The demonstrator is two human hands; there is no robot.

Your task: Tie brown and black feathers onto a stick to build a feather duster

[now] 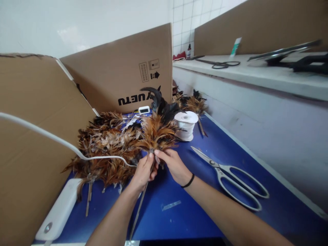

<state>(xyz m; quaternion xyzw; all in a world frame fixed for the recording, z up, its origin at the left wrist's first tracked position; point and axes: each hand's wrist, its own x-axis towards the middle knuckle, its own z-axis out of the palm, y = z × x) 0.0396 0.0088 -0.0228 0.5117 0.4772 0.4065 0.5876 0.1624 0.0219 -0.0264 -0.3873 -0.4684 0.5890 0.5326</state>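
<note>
Forearms (pixel 112 215) are spanning the bottom; left hand (pixel 142 173) and right hand (pixel 176 166) are pinching a feather bundle (pixel 156 131), mid-frame, already gathered on its stick (pixel 139 209), seemingly unfinished.

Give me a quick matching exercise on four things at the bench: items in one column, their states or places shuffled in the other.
Column one:
1. Scissors
2. Spool
3. Feather bunch
4. Small display

Column two:
A. Standing on end
B. Held by the left hand and right hand
C. White casing, dark screen
D. Lying flat on the blue table, blades together

Pairs: 1-D, 2-A, 3-B, 4-C
</note>
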